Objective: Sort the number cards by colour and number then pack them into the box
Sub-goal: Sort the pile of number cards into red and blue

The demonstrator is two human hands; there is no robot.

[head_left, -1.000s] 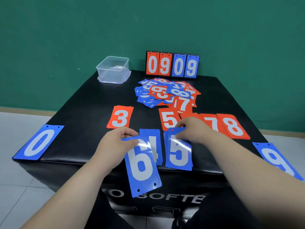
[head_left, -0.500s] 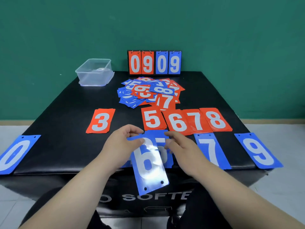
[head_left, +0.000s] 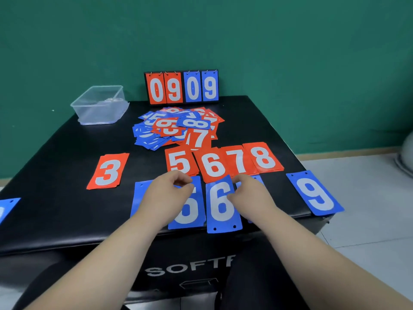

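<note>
Single head-worn view, wide-angle, aimed forward and down from above and behind both hands. Close in: left hand [head_left: 165,198] and right hand [head_left: 250,195] just below frame centre, forearms entering from the bottom corners. Blue 6 card [head_left: 221,206] between the hands, pinched at its edge by the right. Beyond the hands, black table [head_left: 67,175] receding to green wall [head_left: 290,41]. Clear box [head_left: 100,104] far ahead-left of left hand, scoreboard stand [head_left: 181,87] straight ahead. Floor visible out past either hand. Slight lens bowing at edges.
</note>
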